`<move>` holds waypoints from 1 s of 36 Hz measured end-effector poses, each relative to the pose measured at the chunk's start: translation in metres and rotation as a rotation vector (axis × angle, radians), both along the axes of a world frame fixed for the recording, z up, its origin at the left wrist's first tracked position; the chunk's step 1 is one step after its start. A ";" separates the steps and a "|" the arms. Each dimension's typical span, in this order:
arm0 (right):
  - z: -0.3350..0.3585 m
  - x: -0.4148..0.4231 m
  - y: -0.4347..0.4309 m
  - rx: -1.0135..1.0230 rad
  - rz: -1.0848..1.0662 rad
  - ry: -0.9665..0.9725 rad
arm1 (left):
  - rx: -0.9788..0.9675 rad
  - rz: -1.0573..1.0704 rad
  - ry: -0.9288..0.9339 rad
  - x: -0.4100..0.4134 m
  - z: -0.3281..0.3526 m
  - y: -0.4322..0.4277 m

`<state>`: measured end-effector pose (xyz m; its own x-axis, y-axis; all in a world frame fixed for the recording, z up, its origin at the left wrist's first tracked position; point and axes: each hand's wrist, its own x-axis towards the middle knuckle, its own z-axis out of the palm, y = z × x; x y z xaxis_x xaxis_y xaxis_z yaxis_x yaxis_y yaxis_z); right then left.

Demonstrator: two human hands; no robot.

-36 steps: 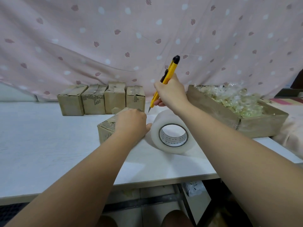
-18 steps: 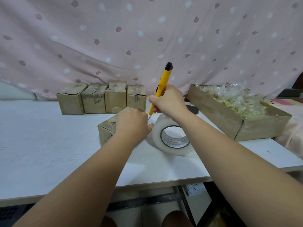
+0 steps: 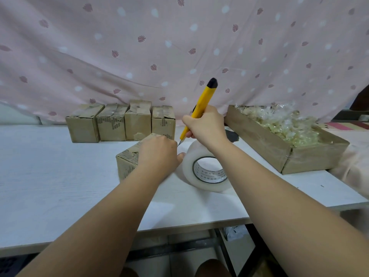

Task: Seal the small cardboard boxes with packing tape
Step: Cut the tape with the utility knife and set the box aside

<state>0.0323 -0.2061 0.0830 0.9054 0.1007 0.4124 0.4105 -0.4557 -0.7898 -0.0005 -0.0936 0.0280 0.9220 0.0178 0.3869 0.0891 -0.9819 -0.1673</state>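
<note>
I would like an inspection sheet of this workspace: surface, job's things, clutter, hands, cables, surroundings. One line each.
Surface: white table.
Job's things: box beside tape roll standing on edge; four boxes in a row behind.
Clutter: cardboard tray of plastic-wrapped pieces; dark thing behind right wrist.
Hands: left hand holds box; right hand grips yellow knife, tip down between box and roll.
Cables: nothing seen.
Surroundings: pink patterned curtain behind table.

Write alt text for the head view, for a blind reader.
A right hand grips a yellow utility knife, blade tip down between a tape roll and a small cardboard box held by the left hand. Four more boxes stand behind on the table.
</note>
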 end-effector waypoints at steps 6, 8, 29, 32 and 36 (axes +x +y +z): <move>0.002 -0.004 0.002 -0.150 0.071 0.031 | -0.025 -0.003 -0.003 0.001 -0.001 0.001; 0.002 -0.003 0.002 -0.143 0.086 0.045 | -0.023 -0.003 0.000 0.001 -0.001 0.001; 0.000 0.003 0.002 -0.065 0.032 0.051 | -0.036 -0.011 0.016 0.003 -0.002 0.001; 0.000 0.002 0.001 -0.079 0.049 0.056 | -0.033 -0.011 0.014 0.004 -0.002 0.002; 0.001 0.000 0.001 -0.112 0.075 0.074 | -0.037 0.002 0.008 0.003 -0.001 0.001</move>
